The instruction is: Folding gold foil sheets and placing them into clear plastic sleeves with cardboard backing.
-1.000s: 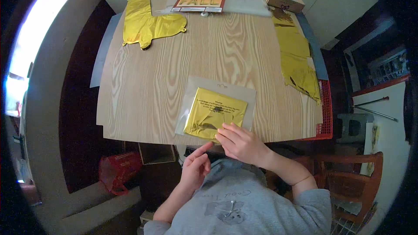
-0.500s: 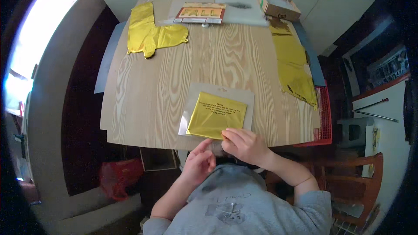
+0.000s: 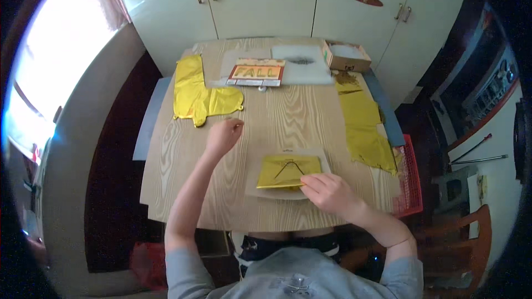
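Centrally, wooden table (image 3: 183,188) is seen. Gold foil balloon (image 3: 202,97) lies upper left; left hand (image 3: 223,134) is held just beside it, fingers loosely curled, nothing gripped. Folded gold foil packet (image 3: 289,170) lies lower centre on clear sleeve (image 3: 254,177), edge pressed by right hand (image 3: 328,192) fingertips.

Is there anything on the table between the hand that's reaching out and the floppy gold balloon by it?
No, nothing visible is in the way. The left hand hovers over bare wooden table, and the flat gold foil balloon lies just beyond its fingertips. The right hand rests on the gold packet in its clear sleeve, off to the other side.
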A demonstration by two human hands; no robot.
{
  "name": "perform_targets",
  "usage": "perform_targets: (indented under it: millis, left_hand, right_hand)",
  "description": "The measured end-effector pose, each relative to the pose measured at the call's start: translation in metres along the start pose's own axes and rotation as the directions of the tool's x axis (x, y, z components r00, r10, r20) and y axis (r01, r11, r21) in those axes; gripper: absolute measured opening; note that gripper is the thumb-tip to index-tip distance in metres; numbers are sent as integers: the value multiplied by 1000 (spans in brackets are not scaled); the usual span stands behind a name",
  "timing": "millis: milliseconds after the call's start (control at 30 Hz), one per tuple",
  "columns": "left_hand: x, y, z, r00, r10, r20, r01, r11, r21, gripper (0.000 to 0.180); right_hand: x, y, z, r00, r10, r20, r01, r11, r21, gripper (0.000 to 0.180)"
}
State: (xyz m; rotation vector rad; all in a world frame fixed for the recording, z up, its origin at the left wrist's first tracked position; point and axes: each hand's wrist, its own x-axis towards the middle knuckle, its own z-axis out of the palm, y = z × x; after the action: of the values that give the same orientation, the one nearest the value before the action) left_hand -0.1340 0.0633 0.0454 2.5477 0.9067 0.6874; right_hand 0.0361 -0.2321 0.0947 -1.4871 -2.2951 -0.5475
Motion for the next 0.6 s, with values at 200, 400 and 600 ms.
perform_targets:
  millis: [200, 400, 600]
  left_hand:
    - [108, -16, 74, 1000, 7, 31, -16, 953, 302, 22]
    - [145, -21, 98, 1000, 19, 10, -21, 947, 321, 22]
    - [108, 0, 65, 999, 41, -33, -39, 997, 72, 19]
  right_hand:
    - [4, 16, -13, 992, 96, 77, -104, 989, 107, 14]
    - [6, 31, -15, 990, 121, 75, -132, 979, 155, 20]
    - [10, 38, -9, 988, 140, 61, -149, 973, 175, 17]
